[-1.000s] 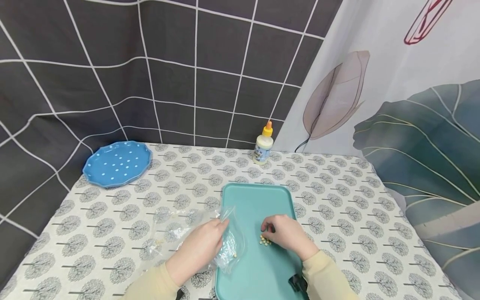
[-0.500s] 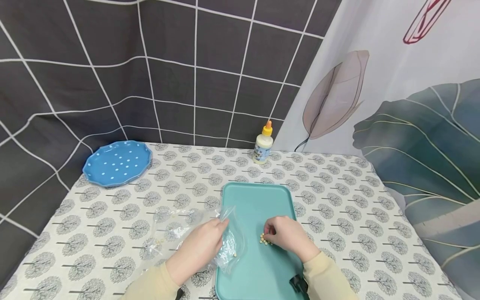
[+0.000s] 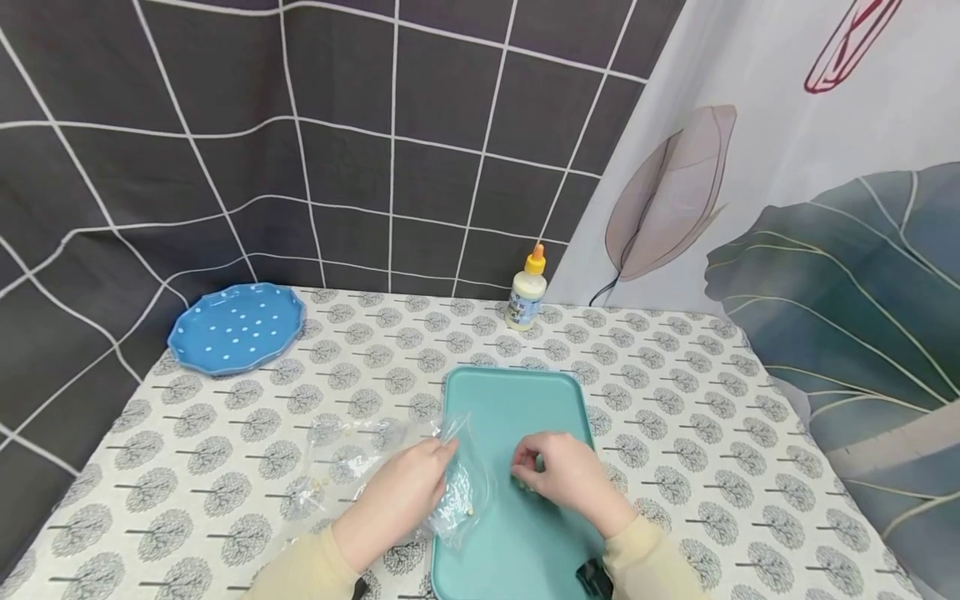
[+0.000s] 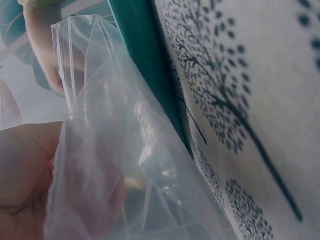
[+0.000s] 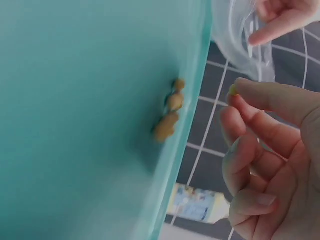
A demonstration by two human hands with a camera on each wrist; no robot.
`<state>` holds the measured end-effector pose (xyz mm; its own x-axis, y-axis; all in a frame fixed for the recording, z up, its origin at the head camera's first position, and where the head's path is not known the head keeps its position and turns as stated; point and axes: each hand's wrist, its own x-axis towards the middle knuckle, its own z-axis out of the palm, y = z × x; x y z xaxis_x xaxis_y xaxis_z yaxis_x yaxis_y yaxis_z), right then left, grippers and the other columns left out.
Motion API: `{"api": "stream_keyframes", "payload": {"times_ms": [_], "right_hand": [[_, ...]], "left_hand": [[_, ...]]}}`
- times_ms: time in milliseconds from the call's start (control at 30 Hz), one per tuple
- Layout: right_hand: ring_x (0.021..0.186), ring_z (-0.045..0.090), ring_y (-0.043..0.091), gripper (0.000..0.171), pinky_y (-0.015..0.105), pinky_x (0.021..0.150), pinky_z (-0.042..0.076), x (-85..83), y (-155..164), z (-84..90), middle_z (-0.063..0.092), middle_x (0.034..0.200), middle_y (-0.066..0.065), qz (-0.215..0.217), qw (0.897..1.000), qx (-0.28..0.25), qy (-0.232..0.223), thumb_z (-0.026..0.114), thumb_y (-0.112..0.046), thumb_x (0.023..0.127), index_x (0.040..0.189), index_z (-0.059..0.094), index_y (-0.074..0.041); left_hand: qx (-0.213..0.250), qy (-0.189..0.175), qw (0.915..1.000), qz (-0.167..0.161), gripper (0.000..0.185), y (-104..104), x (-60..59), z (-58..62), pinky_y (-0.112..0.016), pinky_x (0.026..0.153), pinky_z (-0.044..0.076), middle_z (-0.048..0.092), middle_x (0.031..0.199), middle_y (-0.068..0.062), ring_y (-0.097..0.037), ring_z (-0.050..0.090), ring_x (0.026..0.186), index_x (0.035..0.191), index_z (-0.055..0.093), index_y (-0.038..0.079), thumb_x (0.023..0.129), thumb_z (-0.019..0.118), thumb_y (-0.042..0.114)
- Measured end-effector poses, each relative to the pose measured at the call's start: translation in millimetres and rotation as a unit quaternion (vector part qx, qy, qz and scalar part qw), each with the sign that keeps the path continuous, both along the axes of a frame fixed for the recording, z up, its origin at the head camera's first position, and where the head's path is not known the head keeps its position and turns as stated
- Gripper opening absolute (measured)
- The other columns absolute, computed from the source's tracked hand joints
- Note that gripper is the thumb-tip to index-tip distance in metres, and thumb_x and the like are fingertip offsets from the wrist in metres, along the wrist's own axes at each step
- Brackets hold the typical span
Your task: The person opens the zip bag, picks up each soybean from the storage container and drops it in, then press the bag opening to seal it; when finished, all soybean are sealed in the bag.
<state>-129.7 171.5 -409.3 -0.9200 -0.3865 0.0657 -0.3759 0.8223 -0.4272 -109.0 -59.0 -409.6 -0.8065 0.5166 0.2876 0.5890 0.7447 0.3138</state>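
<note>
The right hand [image 5: 265, 165] has its fingertips [image 5: 250, 89] drawn together on one small tan bead [image 5: 233, 90], pinched at the very tip at the upper right of the wrist view; the other fingers curl loosely under. In the head view this hand [image 3: 564, 477] sits low in the middle of the frame, over the teal plastic tray [image 3: 510, 400]. The left hand [image 3: 401, 492], just left of it, grips the mouth of a clear crinkled plastic bag [image 3: 457, 487], fingers curled round the film; the left wrist view shows the film [image 4: 120, 150] bunched against the palm and lying over the tray's edge.

A small cluster of the same tan beads [image 5: 169, 116] rests on the tray floor beside the pinching fingers, and a single bead [image 3: 469, 510] shows inside the bag.

To do this step well, I would keep the pinch light and high on the fingertips so the bead does not roll out, and have the left hand hold the bag's opening wide and steady, facing the right hand. The film looks slack and likely to fold shut.

Farther out, a blue dotted plate [image 3: 236, 327] lies at the left and a white glue bottle with an orange cap [image 3: 527, 289] stands at the back of the tree-patterned tablecloth [image 3: 675, 392].
</note>
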Motion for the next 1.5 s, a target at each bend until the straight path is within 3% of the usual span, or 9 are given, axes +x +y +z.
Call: {"api": "stream_keyframes", "payload": {"times_ms": [233,533,900,1500], "right_hand": [[0.055,0.043,-0.005,0.008,0.014,0.050,0.040,4.8,-15.6,4.3,0.053,0.065,-0.019,0.047,0.999,-0.024,0.007,0.075,-0.020,0.079,0.078,0.067,-0.022],[0.054,0.043,-0.004,0.008,0.015,0.048,0.040,5.3,-16.7,2.7,0.054,0.066,-0.018,0.050,0.998,-0.036,-0.010,0.075,-0.019,0.079,0.080,0.068,-0.022],[0.044,0.041,-0.003,0.012,0.017,0.042,0.037,1.4,4.0,3.4,0.054,0.064,-0.018,-0.020,1.000,-0.010,-0.008,0.078,-0.023,0.076,0.078,0.066,-0.024],[0.053,0.044,0.010,0.029,0.027,0.049,0.036,9.2,21.4,2.2,0.047,0.056,-0.009,-0.064,0.989,0.084,-0.103,0.083,-0.014,0.062,0.066,0.055,-0.019]], "left_hand": [[-0.001,0.008,1.0000,-0.001,0.043,0.1,1.0,0.3,-0.015,0.061,0.053,0.067,0.087,-0.008,-0.013,0.061,0.072,0.118,0.060,-0.006,0.077,0.072,0.002],[-0.003,0.010,0.9999,0.001,0.042,0.3,1.1,-0.3,-0.016,0.064,0.055,0.067,0.088,-0.009,-0.014,0.062,0.075,0.118,0.061,-0.006,0.078,0.071,0.002],[0.001,0.005,1.0000,0.000,0.043,0.4,0.8,-0.3,-0.015,0.062,0.054,0.067,0.087,-0.009,-0.013,0.061,0.073,0.119,0.059,-0.006,0.078,0.071,0.002],[0.009,0.008,0.9999,-0.001,0.044,0.0,-0.8,-2.3,-0.014,0.062,0.054,0.067,0.088,-0.009,-0.014,0.061,0.073,0.119,0.060,-0.006,0.077,0.071,0.001]]}}
